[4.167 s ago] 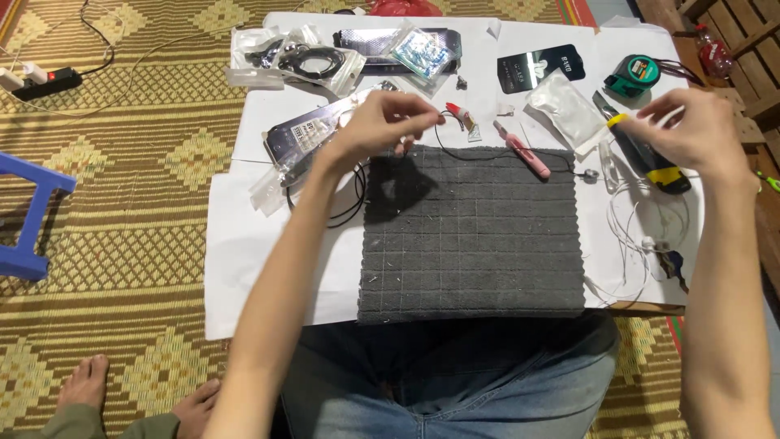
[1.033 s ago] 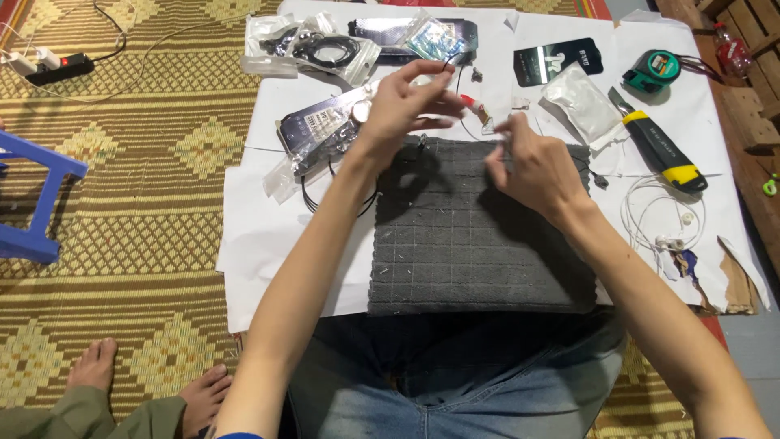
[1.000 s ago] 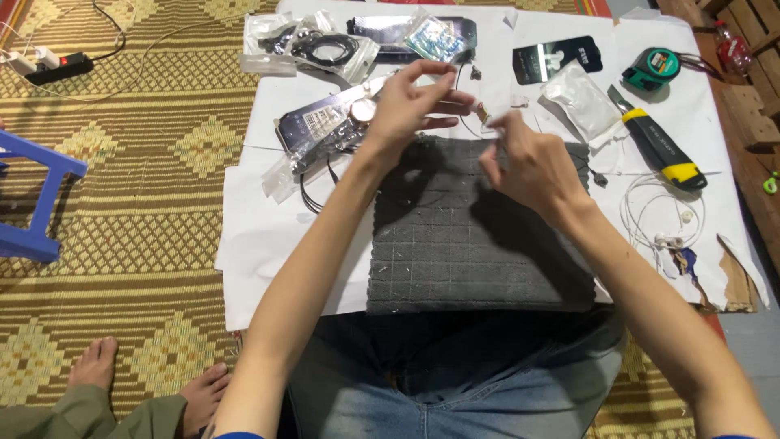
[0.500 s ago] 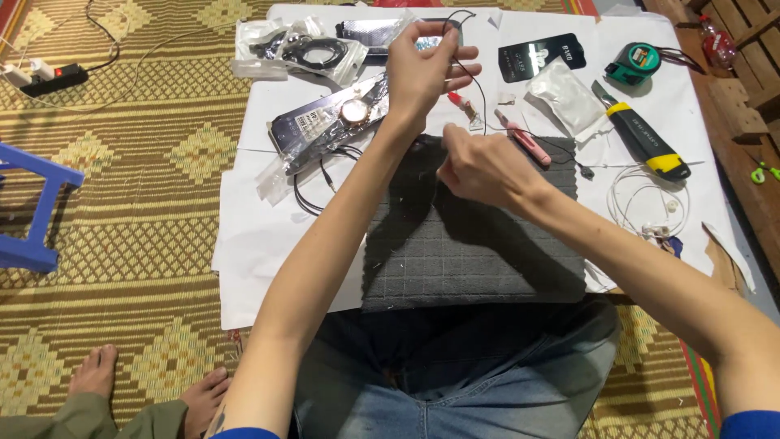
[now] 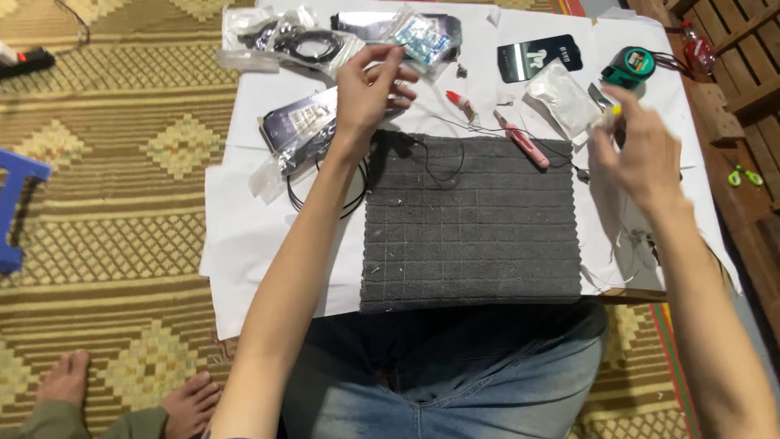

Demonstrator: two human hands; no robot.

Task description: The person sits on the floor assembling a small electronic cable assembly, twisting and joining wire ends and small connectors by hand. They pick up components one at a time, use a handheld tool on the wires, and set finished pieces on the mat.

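At 3 o'clock of the grey mat [image 5: 471, 219], right hand [image 5: 638, 146] has swung away from left hand [image 5: 370, 89], loosely curled, grip unclear; left pinches thin black wire [image 5: 439, 158].

- I see the floor covered by a woven mat [image 5: 122, 162] in yellow and brown with a diamond pattern.
- At the left edge stands a blue plastic stool [image 5: 16, 207], only partly visible.
- At the right I see brown wooden slats [image 5: 735, 49].
- The light is even and soft.
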